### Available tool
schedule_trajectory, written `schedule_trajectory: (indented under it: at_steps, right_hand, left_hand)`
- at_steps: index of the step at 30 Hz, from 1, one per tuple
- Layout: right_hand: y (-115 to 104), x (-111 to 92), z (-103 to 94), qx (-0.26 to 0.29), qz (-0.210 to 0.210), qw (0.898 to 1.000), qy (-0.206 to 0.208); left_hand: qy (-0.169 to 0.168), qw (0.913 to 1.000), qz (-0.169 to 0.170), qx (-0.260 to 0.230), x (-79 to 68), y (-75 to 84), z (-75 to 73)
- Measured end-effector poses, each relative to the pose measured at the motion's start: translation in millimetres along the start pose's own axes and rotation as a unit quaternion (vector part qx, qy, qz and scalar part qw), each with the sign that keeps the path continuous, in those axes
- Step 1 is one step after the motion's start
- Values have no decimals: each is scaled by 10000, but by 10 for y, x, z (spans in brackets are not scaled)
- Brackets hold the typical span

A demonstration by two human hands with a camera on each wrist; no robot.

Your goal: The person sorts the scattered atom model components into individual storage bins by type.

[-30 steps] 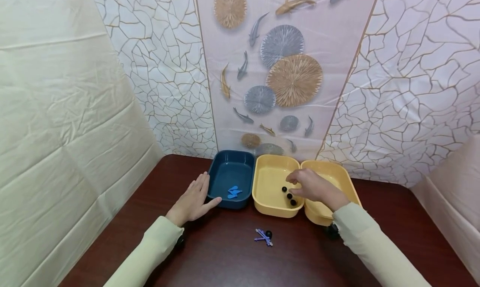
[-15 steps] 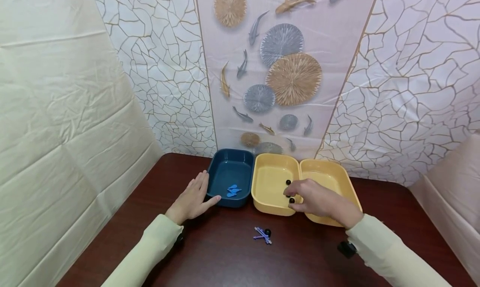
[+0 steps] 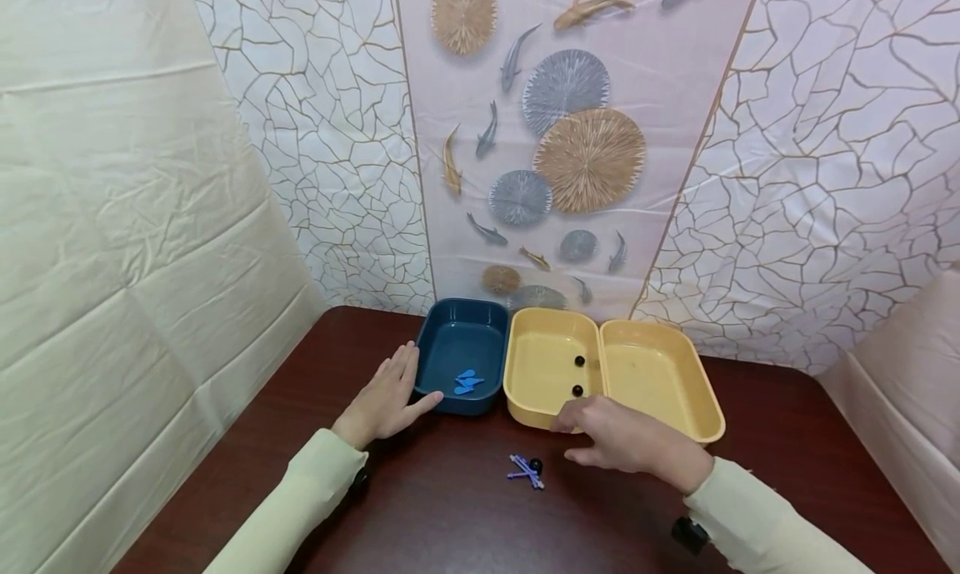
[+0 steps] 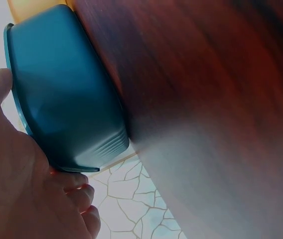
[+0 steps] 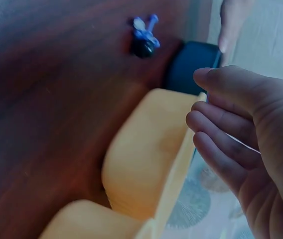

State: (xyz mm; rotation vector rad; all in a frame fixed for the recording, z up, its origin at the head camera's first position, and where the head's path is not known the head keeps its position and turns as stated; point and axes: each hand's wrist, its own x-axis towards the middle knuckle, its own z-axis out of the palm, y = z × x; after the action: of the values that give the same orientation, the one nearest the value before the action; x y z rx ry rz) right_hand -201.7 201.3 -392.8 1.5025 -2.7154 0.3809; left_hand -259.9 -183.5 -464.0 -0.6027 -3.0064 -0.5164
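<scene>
My left hand [image 3: 382, 399] lies with straight fingers along the left side of the dark blue tray [image 3: 423, 349], its thumb at the front rim. Inside that tray are several small blue teardrop-shaped pieces [image 3: 467, 382]. My right hand [image 3: 618, 436] is over the front edge of the middle yellow tray [image 3: 525, 411], fingers loosely bent and thumb apart; the right wrist view shows nothing between them. Two black balls [image 3: 577, 390] show in the middle tray. Left of the right hand, on the table, lie purple sticks with pale ends [image 3: 522, 471] beside another black ball [image 3: 536, 466].
A second yellow tray [image 3: 708, 391] stands right against the middle one. All three trays form a row at the back of the dark red-brown table [image 3: 450, 516], before a patterned cloth backdrop [image 3: 360, 182].
My right hand has come from above the middle tray toward its front edge, nearer the purple sticks. Black balls in that tray have shifted, and one has gone from sight. The left hand stays put.
</scene>
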Motion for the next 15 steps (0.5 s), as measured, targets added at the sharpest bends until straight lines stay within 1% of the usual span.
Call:
schedule_trajectory:
  at_steps: [4,10,15]
  right_hand:
    - [-24,15,111,-8,-55,10000,-69]
    - [-25,74,276,203,27,9993,-318]
    - [-42,133,399,252,50,9988,-419]
  left_hand:
    - [-32,10000,2,2,4,0,-5]
    - [-42,10000,-15,31,12,-10,-19]
    - [-38,10000,5,2,5,-13,-2]
